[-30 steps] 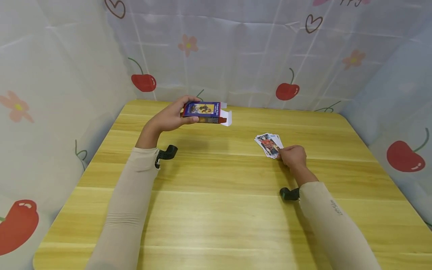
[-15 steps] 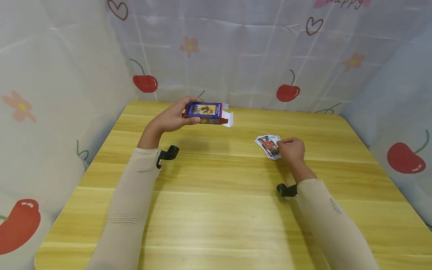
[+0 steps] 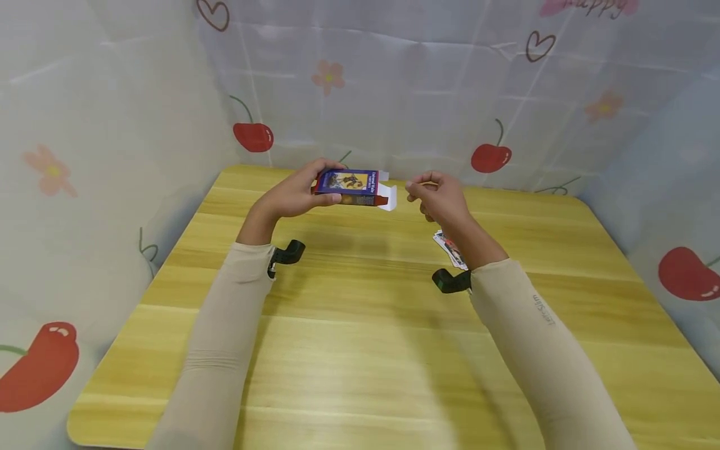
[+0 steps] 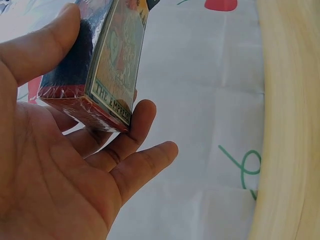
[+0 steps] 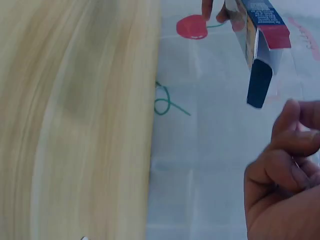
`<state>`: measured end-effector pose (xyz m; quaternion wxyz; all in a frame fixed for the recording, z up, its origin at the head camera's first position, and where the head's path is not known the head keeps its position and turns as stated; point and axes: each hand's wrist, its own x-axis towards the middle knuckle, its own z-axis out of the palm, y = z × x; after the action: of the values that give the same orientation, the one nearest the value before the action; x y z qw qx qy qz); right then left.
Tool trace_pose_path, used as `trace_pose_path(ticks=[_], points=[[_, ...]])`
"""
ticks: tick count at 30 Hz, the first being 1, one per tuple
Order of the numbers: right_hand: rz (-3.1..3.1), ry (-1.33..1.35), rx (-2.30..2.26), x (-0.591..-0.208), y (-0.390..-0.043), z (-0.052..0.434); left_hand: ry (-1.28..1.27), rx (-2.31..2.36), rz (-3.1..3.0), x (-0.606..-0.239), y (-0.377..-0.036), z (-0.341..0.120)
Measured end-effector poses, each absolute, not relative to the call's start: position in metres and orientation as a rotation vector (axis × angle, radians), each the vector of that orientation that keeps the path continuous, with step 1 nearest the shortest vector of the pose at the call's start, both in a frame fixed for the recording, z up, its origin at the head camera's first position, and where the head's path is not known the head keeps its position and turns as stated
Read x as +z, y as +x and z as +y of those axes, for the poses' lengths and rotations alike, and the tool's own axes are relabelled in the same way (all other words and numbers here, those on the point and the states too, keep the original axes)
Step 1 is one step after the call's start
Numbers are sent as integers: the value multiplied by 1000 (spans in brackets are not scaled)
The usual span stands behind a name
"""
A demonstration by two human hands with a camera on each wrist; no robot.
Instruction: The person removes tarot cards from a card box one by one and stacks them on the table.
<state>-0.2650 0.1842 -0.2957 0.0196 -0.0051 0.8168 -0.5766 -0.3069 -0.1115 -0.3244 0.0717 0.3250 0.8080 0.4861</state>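
While the left hand (image 3: 289,197) grips the light, crushable card box (image 3: 351,187) by its sides, right fingers (image 3: 420,187) hover loosely curled, empty, beside its open flap.

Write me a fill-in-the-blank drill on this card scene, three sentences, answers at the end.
1. The left hand holds the card box with its end flap ____.
2. The loose cards lie on the wooden ____.
3. The right hand is raised beside the box's ____ end.

Missing words: open; table; open
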Motion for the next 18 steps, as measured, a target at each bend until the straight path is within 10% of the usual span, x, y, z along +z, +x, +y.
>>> trace_pose_path(ticks=[18], points=[[2553,63,-1419,-288,-278,144,973,1438,2432,-320,-304,-112]])
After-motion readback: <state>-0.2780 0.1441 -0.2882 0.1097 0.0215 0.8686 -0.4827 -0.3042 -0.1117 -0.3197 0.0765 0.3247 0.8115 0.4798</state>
